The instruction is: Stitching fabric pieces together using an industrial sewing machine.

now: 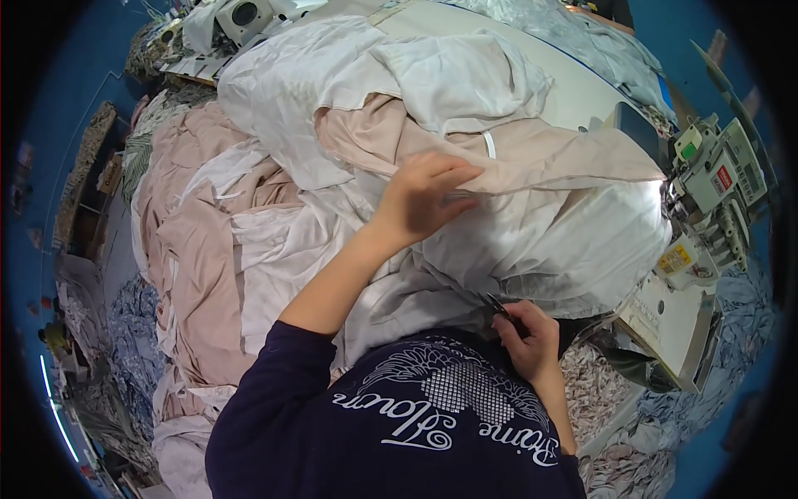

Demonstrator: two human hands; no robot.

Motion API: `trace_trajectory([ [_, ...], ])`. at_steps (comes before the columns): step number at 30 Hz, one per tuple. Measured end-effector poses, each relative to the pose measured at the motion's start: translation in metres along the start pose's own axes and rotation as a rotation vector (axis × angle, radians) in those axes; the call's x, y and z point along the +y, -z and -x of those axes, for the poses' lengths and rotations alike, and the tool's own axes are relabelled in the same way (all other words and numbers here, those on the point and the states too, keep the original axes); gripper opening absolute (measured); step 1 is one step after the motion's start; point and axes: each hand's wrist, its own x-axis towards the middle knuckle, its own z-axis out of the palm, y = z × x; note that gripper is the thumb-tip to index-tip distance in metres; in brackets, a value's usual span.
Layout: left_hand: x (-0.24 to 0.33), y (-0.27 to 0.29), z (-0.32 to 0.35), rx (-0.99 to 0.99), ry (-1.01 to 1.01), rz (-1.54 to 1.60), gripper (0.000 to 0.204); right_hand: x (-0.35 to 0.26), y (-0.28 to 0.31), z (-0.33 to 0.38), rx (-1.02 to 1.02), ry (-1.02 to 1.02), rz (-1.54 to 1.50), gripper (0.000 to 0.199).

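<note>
My left hand (426, 196) lies flat on a heap of white fabric (532, 241), fingers pressing where a beige fabric layer (540, 158) folds over it. Close to my body, my right hand (525, 330) pinches a small dark pair of thread snips (495, 304) at the lower edge of the white fabric. The cloth runs to the right under the lit head of a white sewing machine (706, 191).
Piles of beige and white cloth (208, 241) fill the left side of the table. Another sewing machine (241, 17) stands at the far left top. Fabric scraps (598, 391) lie on the floor at lower right. A second person's dark sleeve (611, 10) shows at the top.
</note>
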Motion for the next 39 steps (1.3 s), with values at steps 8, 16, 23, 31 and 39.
trace_trajectory([
  [8,0.009,-0.023,0.041,-0.009,-0.191,-0.158,0.028,0.001,0.001,0.006,0.063,-0.038,-0.010,0.006],
  [16,-0.002,0.013,0.059,0.145,-0.133,-0.241,0.038,0.002,-0.003,-0.003,-0.012,0.004,-0.032,0.006],
  [23,-0.038,0.035,0.078,0.784,0.955,0.473,0.013,-0.004,-0.012,-0.018,-0.112,-0.035,-0.091,0.011],
  [31,-0.050,0.052,0.075,0.396,1.037,0.727,0.021,-0.035,-0.067,-0.093,-0.421,-0.160,-0.395,0.027],
  [39,-0.030,0.069,0.099,0.411,0.973,0.573,0.017,-0.044,-0.117,-0.140,-0.594,-0.472,-0.654,0.033],
])
